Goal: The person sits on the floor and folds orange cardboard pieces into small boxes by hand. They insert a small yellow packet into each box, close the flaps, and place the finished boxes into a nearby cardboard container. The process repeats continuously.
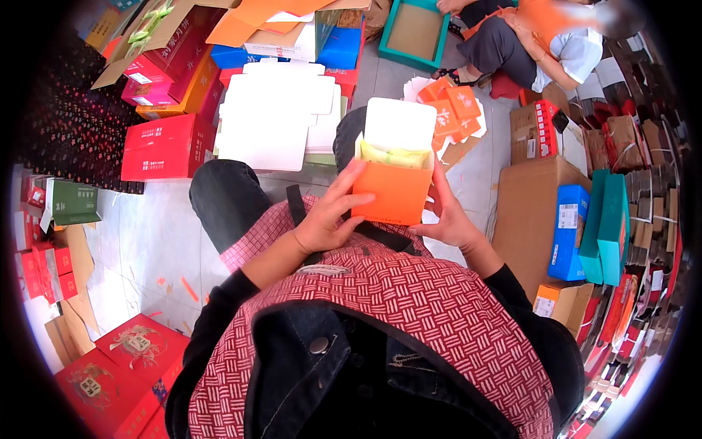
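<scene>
I hold a small orange box (pixel 393 194) over my lap, its white lid flap (pixel 398 123) standing open upward. Yellow-green packets (pixel 395 156) show inside its top. My left hand (pixel 333 212) grips the box's left side, fingers across the orange front. My right hand (pixel 447 218) holds the right side and lower corner. Just beyond the box lies a stack of flat white box blanks (pixel 274 121) on the floor.
Red boxes (pixel 164 146) pile at the left, and more lie at the lower left (pixel 121 366). Folded orange boxes (pixel 453 102) lie ahead. A brown carton (pixel 526 212) and blue and teal boxes (pixel 592 227) stand at the right. Another person (pixel 534 44) sits at the top right.
</scene>
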### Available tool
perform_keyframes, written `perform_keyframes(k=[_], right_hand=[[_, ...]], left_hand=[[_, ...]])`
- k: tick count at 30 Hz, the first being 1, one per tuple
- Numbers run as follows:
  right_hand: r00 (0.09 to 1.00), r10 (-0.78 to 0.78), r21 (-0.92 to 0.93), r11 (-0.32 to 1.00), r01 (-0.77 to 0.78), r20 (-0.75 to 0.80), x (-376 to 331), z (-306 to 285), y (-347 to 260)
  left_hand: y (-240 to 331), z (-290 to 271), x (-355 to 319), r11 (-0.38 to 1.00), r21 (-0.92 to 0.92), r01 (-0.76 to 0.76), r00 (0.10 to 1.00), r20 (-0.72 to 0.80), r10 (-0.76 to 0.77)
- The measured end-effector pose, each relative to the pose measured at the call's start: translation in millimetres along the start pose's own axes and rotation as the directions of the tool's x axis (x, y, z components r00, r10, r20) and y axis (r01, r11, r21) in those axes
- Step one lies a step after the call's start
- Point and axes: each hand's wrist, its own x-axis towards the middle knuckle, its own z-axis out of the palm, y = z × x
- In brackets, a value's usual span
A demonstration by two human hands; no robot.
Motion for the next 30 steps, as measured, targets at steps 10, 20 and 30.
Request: perform_keyframes(k=[10, 20, 30], right_hand=[[0.998, 0.033, 0.166, 0.985, -0.042, 0.055, -22, -1, 1], [0.955, -0.105, -0.101, 0.992, 0.080, -0.279, -10, -11, -1], [0.933, 0.117, 0.163, 0.985, -0.064, -0.339, 9, -13, 14]], left_hand=[[2, -5, 18, 0.669, -0.567, 0.480, 0.859, 0.148, -0.491], [-4, -6, 43, 0.738, -0.434, 0.517, 0.854, 0.200, -0.480], [-30, 5, 54, 0.669, -0.529, 0.522, 0.834, 0.153, -0.530]])
